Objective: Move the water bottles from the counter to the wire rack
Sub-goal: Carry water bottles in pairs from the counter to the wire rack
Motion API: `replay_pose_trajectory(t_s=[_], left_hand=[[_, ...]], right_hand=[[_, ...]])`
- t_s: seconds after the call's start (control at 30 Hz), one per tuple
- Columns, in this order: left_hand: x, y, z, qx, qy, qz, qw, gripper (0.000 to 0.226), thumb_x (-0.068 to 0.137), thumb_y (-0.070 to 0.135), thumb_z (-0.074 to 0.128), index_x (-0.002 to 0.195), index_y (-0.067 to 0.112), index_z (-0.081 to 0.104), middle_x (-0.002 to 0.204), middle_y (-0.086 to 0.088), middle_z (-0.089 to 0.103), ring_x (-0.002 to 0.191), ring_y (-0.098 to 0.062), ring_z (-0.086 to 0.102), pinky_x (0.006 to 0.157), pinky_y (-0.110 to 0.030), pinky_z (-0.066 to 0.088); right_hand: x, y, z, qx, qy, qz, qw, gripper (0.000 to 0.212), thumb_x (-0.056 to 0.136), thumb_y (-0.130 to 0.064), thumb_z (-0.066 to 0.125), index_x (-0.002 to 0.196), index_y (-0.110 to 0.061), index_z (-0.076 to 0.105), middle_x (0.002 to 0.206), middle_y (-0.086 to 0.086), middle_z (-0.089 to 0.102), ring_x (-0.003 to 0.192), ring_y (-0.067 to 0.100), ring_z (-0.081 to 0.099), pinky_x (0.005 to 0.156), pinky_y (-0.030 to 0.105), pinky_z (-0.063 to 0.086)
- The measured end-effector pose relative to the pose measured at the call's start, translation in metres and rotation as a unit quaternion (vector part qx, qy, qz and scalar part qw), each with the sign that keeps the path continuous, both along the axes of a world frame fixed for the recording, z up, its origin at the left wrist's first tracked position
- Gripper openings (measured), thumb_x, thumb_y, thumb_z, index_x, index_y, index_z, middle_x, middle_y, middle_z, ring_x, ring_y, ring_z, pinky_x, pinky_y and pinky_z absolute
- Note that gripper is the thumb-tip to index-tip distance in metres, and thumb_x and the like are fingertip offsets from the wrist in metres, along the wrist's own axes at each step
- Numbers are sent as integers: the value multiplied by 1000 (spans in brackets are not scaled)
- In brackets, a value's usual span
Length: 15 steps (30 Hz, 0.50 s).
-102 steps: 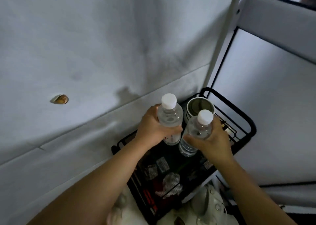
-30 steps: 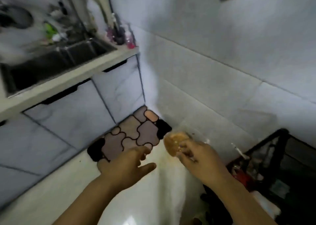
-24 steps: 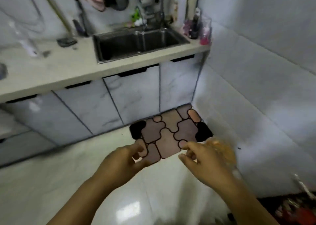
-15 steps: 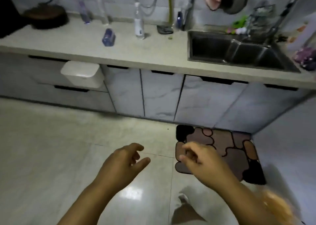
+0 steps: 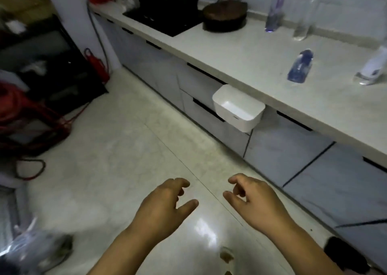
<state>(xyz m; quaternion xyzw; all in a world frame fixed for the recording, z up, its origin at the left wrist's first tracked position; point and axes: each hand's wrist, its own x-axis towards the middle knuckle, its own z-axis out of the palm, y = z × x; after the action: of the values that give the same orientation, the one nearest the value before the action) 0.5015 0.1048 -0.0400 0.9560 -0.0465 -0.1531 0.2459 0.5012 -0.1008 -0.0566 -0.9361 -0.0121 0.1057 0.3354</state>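
Note:
Several water bottles stand on the pale counter (image 5: pixel 251 51) at the upper right. A small blue-tinted bottle (image 5: pixel 300 66) is nearest the counter's front. A tall bluish bottle (image 5: pixel 276 7) and a clear tall bottle (image 5: pixel 306 13) stand by the back wall. Another clear bottle with a white label (image 5: pixel 373 65) is cut by the right edge. My left hand (image 5: pixel 165 207) and my right hand (image 5: pixel 255 201) hang empty over the floor, fingers loosely curled and apart, well short of the counter. The wire rack is out of view.
A white bin (image 5: pixel 238 108) hangs on a cabinet front below the counter. A black hob (image 5: pixel 167 21) and a dark round pan (image 5: pixel 225 17) sit on the counter's far end. Red cables and dark clutter (image 5: pixel 31 115) fill the left floor. A plastic bag (image 5: pixel 31 251) lies bottom left.
Both hands held bottles at the wire rack; now they are empty. The view has swung from the rack past the sink and floor mat to the counter's far end with the bottles.

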Motion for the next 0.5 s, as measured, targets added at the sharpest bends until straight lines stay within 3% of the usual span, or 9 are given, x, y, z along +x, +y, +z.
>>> replay_pose_trajectory(t_s=[0.23,0.4,0.5], left_hand=[[84,72,10,-28,-11,154,988,49,83,51,56,127,33,45,117,12,54,98,-3,55,85,-23,49],[140,154,-3,-44,15,252,967,46,82,49,58,124,34,48,105,13,57,88,-5,58,77,-21,49],[188,206,-9,-38,15,268,963,46,82,51,57,124,35,48,104,15,57,88,-5,59,78,-22,51]], right_hand=[[142,88,18,1,13,139,990,40,86,-44,53,122,-27,50,108,-6,62,91,9,55,76,19,43],[228,167,12,11,3,169,986,35,87,-38,56,119,-24,54,85,-6,63,79,9,58,72,22,48],[284,219,6,0,7,179,984,38,86,-40,57,120,-25,53,88,-6,64,80,10,59,73,23,50]])
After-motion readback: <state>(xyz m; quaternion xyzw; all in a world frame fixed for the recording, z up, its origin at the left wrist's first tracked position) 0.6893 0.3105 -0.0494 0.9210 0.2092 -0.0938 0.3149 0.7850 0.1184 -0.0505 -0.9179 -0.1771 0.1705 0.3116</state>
